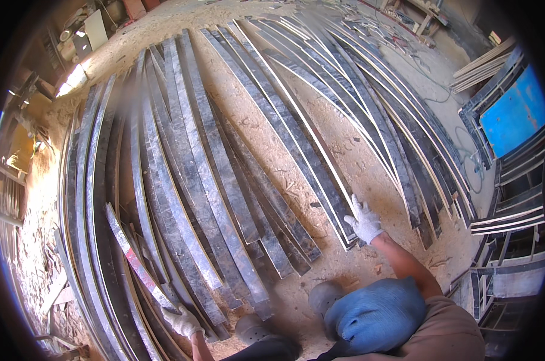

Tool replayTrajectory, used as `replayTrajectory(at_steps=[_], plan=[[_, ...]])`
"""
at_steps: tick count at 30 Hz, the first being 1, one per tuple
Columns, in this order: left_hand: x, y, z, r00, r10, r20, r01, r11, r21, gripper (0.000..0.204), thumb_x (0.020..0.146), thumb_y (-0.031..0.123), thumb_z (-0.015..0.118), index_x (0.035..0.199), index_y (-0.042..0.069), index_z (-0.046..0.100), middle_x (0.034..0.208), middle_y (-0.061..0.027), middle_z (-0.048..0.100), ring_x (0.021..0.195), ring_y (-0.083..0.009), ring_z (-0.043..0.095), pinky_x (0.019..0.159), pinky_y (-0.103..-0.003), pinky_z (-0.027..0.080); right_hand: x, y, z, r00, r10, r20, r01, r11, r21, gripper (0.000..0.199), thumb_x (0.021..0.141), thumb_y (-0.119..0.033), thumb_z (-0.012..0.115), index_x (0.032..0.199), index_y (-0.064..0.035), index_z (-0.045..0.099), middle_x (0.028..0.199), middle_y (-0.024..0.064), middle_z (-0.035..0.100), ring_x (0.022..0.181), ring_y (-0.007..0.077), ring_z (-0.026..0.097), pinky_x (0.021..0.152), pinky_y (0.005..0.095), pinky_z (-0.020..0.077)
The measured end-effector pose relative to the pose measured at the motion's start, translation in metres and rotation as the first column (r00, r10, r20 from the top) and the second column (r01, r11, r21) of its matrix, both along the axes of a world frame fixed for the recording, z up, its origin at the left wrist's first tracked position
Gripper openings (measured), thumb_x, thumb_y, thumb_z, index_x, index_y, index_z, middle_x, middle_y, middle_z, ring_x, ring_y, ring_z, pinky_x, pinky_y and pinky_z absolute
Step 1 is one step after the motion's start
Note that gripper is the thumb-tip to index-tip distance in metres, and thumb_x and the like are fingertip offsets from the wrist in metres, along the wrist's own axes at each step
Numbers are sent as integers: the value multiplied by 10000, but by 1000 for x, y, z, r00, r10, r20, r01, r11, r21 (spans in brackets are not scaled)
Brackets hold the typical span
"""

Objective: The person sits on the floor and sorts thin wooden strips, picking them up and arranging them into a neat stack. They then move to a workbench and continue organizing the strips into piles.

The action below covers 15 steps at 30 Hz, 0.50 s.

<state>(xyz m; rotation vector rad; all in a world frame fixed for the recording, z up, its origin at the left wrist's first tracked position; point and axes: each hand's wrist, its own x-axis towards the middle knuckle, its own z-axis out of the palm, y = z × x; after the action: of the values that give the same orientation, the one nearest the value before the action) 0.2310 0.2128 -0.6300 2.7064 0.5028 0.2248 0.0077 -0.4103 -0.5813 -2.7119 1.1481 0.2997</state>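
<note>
Gloved hands (363, 220) grip dark plank strips (296, 144), arms spread.

Both hands in white knit work gloves, grubby w/ dust: left hand (182, 322) glove greyed at fingers, right hand (364, 221) glove w/ ribbed cuff at wrist. Forearms bare below gloves, no sleeves past elbow. Brownish-tan short-sleeved top shows at lower right of view, approx. shoulder area. Blue cloth, faded and denim-like, over one bent knee; dark trousers on other leg. Grey rounded shoes, perforated clog type, toes dusty.
</note>
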Motion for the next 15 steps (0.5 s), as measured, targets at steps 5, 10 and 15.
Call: replayTrajectory(at_steps=[5,10,15], plan=[[1,-14,13,999,2,-36,-3,1000,-29,659,1006,251,675,1565,26,409,1454,-246,575,1296,-423,599,1062,-463,481,-8,-9,-3,999,-47,19,46,998,41,888,985,-594,605,1689,-248,188,1533,345,448,1161,532,644,947,580,542],[2,-8,5,1000,7,-27,-7,1000,-17,654,1011,279,670,1559,26,418,1445,-239,583,1287,-422,605,1057,-465,482,-1,-23,-17,989,-106,104,96,991,97,777,1001,-572,600,1663,-364,249,1547,349,444,1273,552,570,1050,559,499],[2,0,0,1000,4,-20,-4,1000,-3,663,1005,240,682,1571,55,389,1450,-234,566,1294,-436,592,1061,-486,492,6,-22,-22,979,-151,135,135,983,122,698,1020,-556,580,1638,-371,313,1531,372,454,1326,567,527,1102,555,468]])
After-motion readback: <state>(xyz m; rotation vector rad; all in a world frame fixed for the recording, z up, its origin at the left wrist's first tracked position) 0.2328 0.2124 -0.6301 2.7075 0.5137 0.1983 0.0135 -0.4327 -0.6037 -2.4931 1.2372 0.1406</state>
